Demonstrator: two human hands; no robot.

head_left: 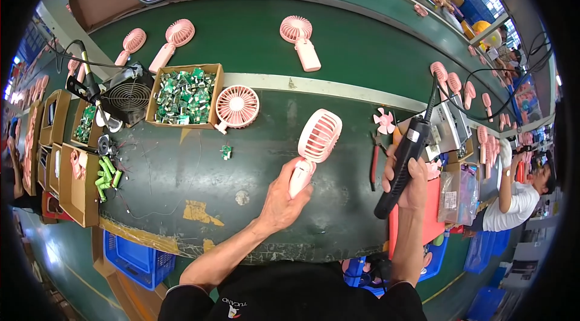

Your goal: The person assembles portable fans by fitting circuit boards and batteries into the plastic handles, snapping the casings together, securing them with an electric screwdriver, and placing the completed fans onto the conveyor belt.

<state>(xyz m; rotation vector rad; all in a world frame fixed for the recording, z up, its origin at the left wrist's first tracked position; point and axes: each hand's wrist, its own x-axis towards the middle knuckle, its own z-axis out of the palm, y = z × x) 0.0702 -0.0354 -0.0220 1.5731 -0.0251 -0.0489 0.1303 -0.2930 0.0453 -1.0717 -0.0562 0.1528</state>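
My left hand is closed round the handle of a pink handheld fan, with its slatted oval head tilted up over the dark green worktop. To the right, my right hand grips a black corded electric screwdriver; its cord end points up and away, its lower end toward me. Between the hands, nearer the right one, lie red-handled pliers. A loose pink fan blade rests beyond them. Left of the held fan are a round pink fan head and a small green circuit board.
A cardboard box of circuit boards stands at the back left, beside a black fume fan. Green battery cells lie by an open carton. Pink fans sit on the green conveyor. Co-workers are at right.
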